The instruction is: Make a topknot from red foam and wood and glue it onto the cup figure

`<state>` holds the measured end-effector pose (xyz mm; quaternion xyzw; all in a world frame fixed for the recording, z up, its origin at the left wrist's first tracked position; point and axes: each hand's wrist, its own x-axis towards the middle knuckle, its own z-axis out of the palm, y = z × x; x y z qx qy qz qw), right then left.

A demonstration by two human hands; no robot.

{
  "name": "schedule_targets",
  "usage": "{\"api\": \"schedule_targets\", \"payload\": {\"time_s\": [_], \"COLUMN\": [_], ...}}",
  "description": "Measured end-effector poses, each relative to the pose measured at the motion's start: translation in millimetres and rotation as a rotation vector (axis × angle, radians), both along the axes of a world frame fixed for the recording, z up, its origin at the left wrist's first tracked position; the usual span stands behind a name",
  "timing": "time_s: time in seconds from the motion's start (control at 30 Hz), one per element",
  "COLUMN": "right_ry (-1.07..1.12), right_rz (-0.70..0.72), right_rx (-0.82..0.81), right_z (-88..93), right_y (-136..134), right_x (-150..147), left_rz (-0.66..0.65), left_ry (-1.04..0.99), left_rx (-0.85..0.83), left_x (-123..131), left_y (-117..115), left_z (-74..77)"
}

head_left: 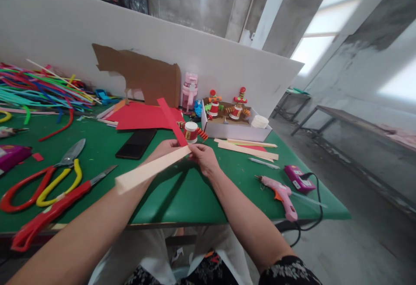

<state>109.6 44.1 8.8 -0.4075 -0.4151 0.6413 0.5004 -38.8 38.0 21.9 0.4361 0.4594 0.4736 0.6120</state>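
Observation:
A red paper strip (pixel 169 118) and a cream paper strip (pixel 151 168) meet at one end, forming an angle. My right hand (pixel 205 158) pinches them where they meet, its thumb and fingertips closed on the corner. Close beside it, my left hand (pixel 167 147) is closed on the strips near the same corner, partly hidden behind the cream one. The red strip points away from me; the cream one runs back toward me over my left forearm. Just beyond my hands stands a small red-and-white paper cup figure (pixel 191 133) with folded paper arms.
Large scissors (pixel 68 155) and a red-handled knife (pixel 71 192) lie left, near a black phone (pixel 136 143). Right are loose cream strips (pixel 247 150) and a pink glue gun (pixel 280 192) with a cord. Behind stand a box (pixel 237 132) with two figures, and red paper (pixel 139 116).

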Motion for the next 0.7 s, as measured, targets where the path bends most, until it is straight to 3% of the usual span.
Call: {"api": "schedule_targets", "payload": {"time_s": [0.13, 0.4, 0.57, 0.7], "right_ry": [-0.131, -0.319, -0.270, -0.208], "right_rz": [-0.058, -0.112, -0.284, -0.374], "right_rx": [0.099, 0.298, 0.354, 0.346], "right_z": [-1.0, -6.1, -3.0, -2.9], "right_y": [0, 2, 6, 8], "right_x": [0, 1, 3, 4], "left_rz": [0.050, 0.026, 0.064, -0.007], "left_ry": [-0.030, -0.029, -0.097, 0.083], "left_rx": [0.032, 0.040, 0.098, 0.232], "left_x": [2, 1, 5, 10], "left_y": [0, 0, -4, -11], "left_z": [-1.4, -2.1, 7.2, 10.2]}}
